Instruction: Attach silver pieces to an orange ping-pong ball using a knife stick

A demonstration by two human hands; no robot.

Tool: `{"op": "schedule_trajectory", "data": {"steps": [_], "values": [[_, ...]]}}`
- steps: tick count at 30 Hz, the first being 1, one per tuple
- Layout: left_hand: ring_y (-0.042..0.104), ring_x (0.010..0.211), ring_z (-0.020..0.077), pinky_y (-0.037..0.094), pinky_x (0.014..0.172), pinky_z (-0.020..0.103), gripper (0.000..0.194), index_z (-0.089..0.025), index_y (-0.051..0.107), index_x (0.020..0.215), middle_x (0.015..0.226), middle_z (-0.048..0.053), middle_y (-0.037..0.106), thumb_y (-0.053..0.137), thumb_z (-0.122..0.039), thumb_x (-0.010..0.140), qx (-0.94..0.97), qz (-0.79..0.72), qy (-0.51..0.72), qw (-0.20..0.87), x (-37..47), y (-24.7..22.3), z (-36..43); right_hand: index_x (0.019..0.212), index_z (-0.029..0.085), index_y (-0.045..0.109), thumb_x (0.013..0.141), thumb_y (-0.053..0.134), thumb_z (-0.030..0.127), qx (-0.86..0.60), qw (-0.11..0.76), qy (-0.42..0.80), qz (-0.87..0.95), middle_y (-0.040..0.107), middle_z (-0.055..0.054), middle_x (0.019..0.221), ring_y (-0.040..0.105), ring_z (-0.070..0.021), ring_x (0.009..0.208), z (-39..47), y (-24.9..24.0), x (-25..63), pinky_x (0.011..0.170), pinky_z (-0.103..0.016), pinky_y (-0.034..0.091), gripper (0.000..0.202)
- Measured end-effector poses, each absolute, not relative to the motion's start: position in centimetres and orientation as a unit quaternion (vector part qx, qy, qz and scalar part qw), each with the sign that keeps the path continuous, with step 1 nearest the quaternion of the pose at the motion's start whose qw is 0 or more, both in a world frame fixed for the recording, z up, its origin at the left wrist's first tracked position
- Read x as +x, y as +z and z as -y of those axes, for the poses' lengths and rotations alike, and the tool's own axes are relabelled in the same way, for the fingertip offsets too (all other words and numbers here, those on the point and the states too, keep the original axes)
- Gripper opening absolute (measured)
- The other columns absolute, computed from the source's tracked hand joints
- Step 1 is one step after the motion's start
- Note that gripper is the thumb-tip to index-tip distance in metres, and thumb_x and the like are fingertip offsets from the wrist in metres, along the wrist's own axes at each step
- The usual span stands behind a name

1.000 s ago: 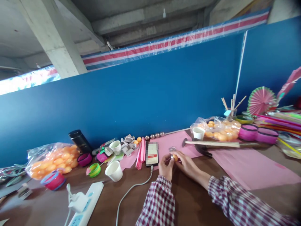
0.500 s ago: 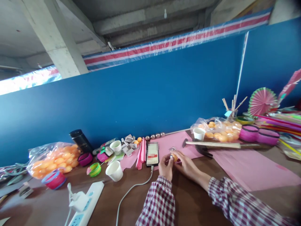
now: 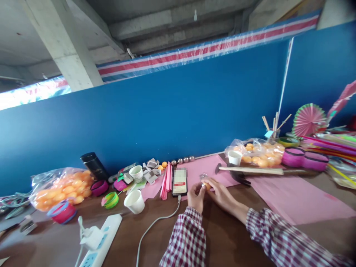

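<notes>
Between my two hands is a small orange ball (image 3: 206, 186), with something small and shiny at its left side. My left hand (image 3: 196, 195) pinches it from the left, and my right hand (image 3: 221, 194) has its fingers closed round it from the right. Just beyond the fingertips, small clear or silvery pieces (image 3: 204, 175) lie on a pink sheet (image 3: 204, 167). A phone (image 3: 180, 181) with a cable lies left of my left hand.
Hammers (image 3: 250, 170) lie to the right, before a bag of orange balls (image 3: 267, 152). White cups (image 3: 134, 202), a power strip (image 3: 103, 241), a black bottle (image 3: 94, 166) and another bag of balls (image 3: 65, 187) stand or lie on the left.
My hands stay in nearly the same place, with the ball turned slightly between the fingers. The whole view has shifted a little.
</notes>
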State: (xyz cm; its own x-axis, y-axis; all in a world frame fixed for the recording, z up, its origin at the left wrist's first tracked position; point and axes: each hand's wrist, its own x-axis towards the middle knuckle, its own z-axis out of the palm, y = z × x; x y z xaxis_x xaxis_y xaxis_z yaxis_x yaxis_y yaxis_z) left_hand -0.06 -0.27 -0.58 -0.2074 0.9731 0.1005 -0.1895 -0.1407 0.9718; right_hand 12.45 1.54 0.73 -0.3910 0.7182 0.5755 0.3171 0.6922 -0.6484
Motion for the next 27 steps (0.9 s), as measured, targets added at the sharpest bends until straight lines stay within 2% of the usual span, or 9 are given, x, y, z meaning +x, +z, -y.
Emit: {"op": "schedule_trajectory", "data": {"steps": [8,19,27], "values": [[0.062,0.082,0.0186,0.047,0.078,0.032,0.034,-0.012,0.062,0.09,0.09,0.011,0.067,0.068,-0.032,0.062,0.426,-0.467,0.643,0.432,-0.02,-0.15,0.4,0.117,0.022,0.048,0.081,0.043,0.017,-0.32,0.442,0.183,0.818,0.051,-0.009,0.118,0.05,-0.0206,0.106,-1.63,0.4,12.48,0.087,-0.037,0.045,0.037],[0.062,0.081,0.0198,0.047,0.077,0.034,0.033,-0.011,0.062,0.089,0.088,0.012,0.067,0.067,-0.031,0.063,0.441,-0.465,0.635,0.431,0.05,-0.2,0.31,0.111,0.021,0.049,0.079,0.046,0.016,-0.344,0.428,0.205,0.81,0.057,-0.008,0.101,0.057,-0.018,0.088,-1.35,0.86,12.53,0.076,-0.033,0.049,0.033],[0.062,0.082,0.0193,0.047,0.078,0.033,0.034,-0.012,0.061,0.092,0.088,0.011,0.067,0.066,-0.03,0.064,0.438,-0.465,0.639,0.429,0.12,-0.31,0.32,0.112,0.022,0.05,0.076,0.05,0.016,-0.346,0.424,0.215,0.809,0.053,-0.009,0.109,0.056,-0.0199,0.092,-1.23,0.84,12.34,0.076,-0.034,0.05,0.037]]}}
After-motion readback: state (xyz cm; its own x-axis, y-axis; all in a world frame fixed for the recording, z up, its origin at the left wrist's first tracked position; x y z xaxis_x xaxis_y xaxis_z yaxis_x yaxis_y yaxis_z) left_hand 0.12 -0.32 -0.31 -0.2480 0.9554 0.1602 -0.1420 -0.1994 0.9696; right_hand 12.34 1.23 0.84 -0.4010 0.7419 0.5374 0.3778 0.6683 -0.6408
